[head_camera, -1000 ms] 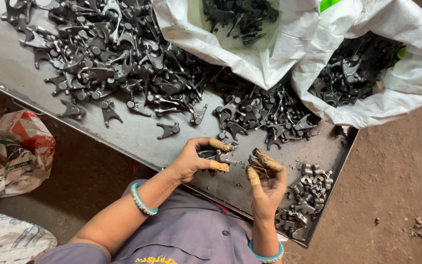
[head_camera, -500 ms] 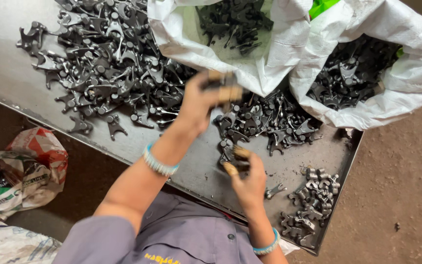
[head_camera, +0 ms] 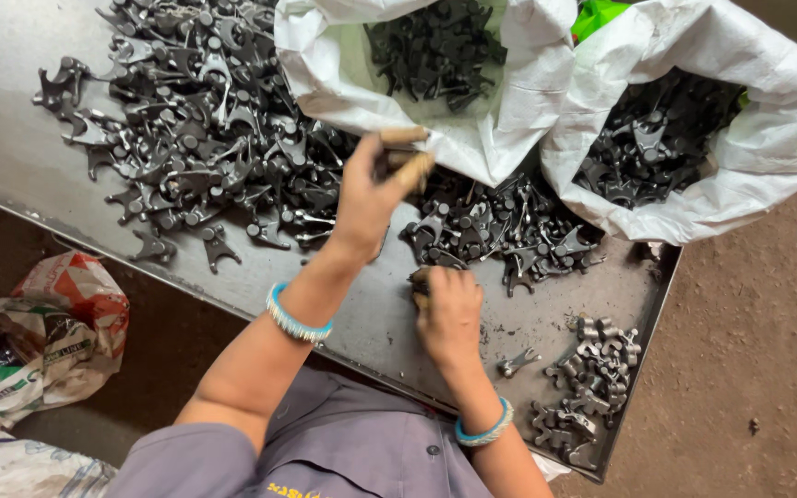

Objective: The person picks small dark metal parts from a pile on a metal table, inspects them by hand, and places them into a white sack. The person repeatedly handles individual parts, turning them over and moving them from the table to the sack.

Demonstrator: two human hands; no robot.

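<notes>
A broad heap of dark forged metal parts [head_camera: 196, 138] covers the far left of the grey metal counter [head_camera: 11, 157], and a smaller heap [head_camera: 500, 231] lies just beyond the hands. Two white woven sacks [head_camera: 528, 111] stand open behind, both holding more dark parts. A cluster of lighter grey pieces [head_camera: 592, 378] sits at the counter's near right corner. The left hand [head_camera: 371, 189] is raised near the first sack's rim, fingers curled around a small dark part [head_camera: 389, 164]. The right hand [head_camera: 449, 309] rests knuckles-up on the counter, closed over something dark; what it is I cannot tell. A crumpled printed bag [head_camera: 39, 341] lies on the brown dirt floor [head_camera: 758, 369].
</notes>
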